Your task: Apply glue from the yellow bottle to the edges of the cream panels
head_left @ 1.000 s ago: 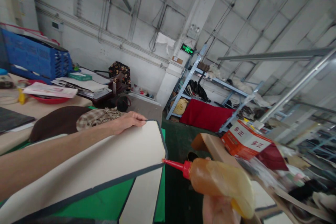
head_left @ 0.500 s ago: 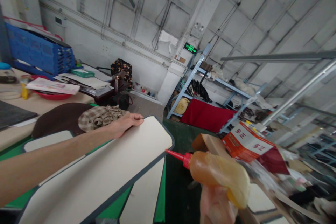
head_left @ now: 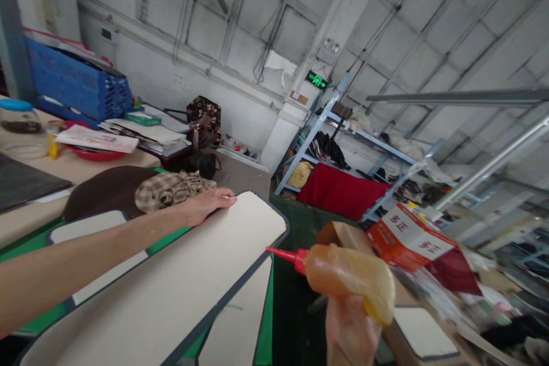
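Head view: the left hand (head_left: 211,205) grips the far edge of a dark-rimmed white panel (head_left: 184,274) above the green surface (head_left: 266,331); the right hand (head_left: 351,323) grasps an amber bottle (head_left: 349,271), its red nozzle (head_left: 285,255) pointing toward the panel.

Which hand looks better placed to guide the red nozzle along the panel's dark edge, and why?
Probably the right hand: it holds the amber bottle, whose red nozzle ends close to the dark edge of the cream panel. The left hand holds the panel by its far edge.
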A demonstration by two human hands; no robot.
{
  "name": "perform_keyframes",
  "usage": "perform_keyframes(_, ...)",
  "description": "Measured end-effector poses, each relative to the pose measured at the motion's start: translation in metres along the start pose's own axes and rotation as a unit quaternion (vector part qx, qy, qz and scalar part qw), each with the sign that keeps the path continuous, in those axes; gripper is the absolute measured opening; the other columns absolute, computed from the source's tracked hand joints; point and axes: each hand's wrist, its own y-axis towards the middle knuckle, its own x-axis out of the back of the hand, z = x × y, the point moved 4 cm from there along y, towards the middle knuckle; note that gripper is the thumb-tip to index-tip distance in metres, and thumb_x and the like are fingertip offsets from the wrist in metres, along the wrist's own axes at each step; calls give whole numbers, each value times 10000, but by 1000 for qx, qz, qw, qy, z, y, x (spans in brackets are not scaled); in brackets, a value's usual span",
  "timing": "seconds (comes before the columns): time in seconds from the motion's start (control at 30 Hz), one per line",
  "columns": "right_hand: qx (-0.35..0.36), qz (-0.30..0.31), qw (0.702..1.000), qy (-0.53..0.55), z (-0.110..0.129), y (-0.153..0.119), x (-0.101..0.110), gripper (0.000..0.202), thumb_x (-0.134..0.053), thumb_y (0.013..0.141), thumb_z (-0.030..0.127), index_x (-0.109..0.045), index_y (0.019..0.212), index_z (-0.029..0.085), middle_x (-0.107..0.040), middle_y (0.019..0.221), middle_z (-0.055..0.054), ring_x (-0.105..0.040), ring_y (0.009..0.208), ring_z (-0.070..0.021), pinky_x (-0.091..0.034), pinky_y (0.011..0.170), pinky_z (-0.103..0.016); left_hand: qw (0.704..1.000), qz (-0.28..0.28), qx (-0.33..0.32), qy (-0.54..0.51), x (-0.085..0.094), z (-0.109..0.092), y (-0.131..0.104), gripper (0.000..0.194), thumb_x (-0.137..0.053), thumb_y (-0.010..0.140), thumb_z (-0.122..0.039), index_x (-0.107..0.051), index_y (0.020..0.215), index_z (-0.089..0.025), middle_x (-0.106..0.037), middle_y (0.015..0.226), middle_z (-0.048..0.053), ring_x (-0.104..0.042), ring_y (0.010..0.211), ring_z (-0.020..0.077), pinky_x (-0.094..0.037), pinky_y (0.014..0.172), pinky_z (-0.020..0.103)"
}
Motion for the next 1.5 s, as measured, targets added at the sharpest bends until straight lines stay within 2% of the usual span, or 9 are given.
perform_keyframes(0.17, -22, 5, 1000, 9, -2, 0, -4, 719, -878, 618, 500, -619, 1224, 211, -727, 1109, -125, -695, 1042, -351, -582, 869, -523, 1000, -9, 14, 1, 4, 2, 2, 728, -918, 369, -612, -525, 788, -165, -616, 575, -39, -551, 504, 129, -453, 485, 246)
perform_keyframes(0.4, -32, -21, 999, 19, -7, -3, -6, 623, -904, 577, 468, -674, 1105, 231, -751, 1039, -87, -727, 953, -304, -607, 627, -338, 1000, -11, 16, -4, 8, 1, 4, 695, -939, 377, -553, -508, 768, -173, -605, 552, -44, -533, 487, 120, -424, 479, 227)
perform_keyframes(0.67, -77, -24, 996, 31, -10, -12, -8, 767, -921, 519, 498, -649, 1191, 247, -745, 1071, -89, -706, 1023, -335, -591, 849, -490, 1000, -8, 21, -20, 15, 9, 10, 585, -939, 457, -442, -521, 766, -172, -621, 573, -25, -559, 520, 144, -412, 487, 225)
perform_keyframes(0.87, -75, -2, 997, 28, -13, -16, -12, 721, -899, 572, 509, -651, 1193, 241, -745, 1063, -96, -696, 1043, -335, -592, 847, -489, 998, -9, 36, -55, 19, 15, 15, 481, -910, 545, -378, -536, 763, -168, -636, 605, -18, -570, 533, 148, -463, 522, 250)
perform_keyframes(1.0, -64, 11, 998, 20, -16, -12, -11, 690, -881, 608, 503, -647, 1204, 243, -746, 1053, -92, -711, 1001, -316, -604, 803, -446, 994, -24, 62, -89, 20, 31, 14, 439, -900, 582, -328, -530, 763, -174, -634, 599, -22, -593, 544, 160, -501, 540, 270)
perform_keyframes(1.17, -89, -1, 996, 31, -26, -10, -4, 657, -912, 569, 438, -670, 1151, 251, -751, 1034, -60, -728, 920, -266, -605, 757, -374, 984, -50, 100, -139, 15, 64, -5, 476, -933, 557, -300, -507, 735, -186, -639, 598, -30, -620, 561, 157, -525, 563, 265)
perform_keyframes(1.33, -117, 23, 993, 16, -31, -15, -4, 695, -882, 601, 489, -650, 1202, 229, -764, 960, -79, -734, 921, -307, -607, 799, -452, 975, -47, 118, -181, 16, 84, -32, 530, -989, 454, -299, -548, 722, -181, -695, 657, -2, -682, 650, 177, -558, 662, 265)
perform_keyframes(1.43, -123, 14, 992, 14, -29, -15, -3, 756, -887, 577, 511, -636, 1232, 228, -765, 977, -101, -733, 928, -337, -620, 756, -473, 970, -7, 131, -205, 22, 87, -47, 591, -992, 462, -300, -641, 922, -183, -761, 832, 38, -737, 833, 240, -574, 793, 307)
perform_keyframes(1.5, -130, 14, 991, 17, -29, -14, -2, 767, -878, 594, 517, -621, 1259, 237, -763, 999, -109, -731, 944, -343, -626, 717, -462, 967, 31, 133, -213, 26, 87, -56, 779, -987, 485, -278, -618, 1168, -218, -776, 968, 50, -742, 928, 274, -573, 858, 352)
